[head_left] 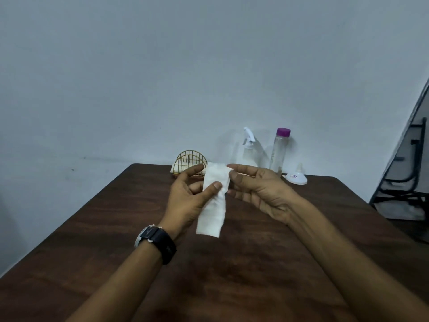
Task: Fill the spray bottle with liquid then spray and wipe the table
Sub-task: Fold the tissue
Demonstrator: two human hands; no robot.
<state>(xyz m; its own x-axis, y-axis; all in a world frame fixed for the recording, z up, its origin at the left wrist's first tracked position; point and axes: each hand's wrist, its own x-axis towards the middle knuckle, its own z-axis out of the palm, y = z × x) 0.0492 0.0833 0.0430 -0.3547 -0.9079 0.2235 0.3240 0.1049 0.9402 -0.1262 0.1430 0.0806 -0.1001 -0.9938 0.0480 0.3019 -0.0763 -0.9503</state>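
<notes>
A folded white paper tissue [212, 205] hangs above the dark wooden table [116, 228]. My left hand [188, 198] pinches it between thumb and fingers. My right hand [257, 189] holds its upper right edge with fingertips. A clear spray bottle [249, 147] with a white trigger head stands at the table's far edge. To its right stands a clear bottle [279, 152] with a purple cap. A small white funnel [296, 177] lies on the table next to that bottle.
A gold wire napkin holder [190, 162] with white napkins sits at the far edge, left of the spray bottle. A pale wall rises behind the table. A dark metal frame [408, 159] leans at the right.
</notes>
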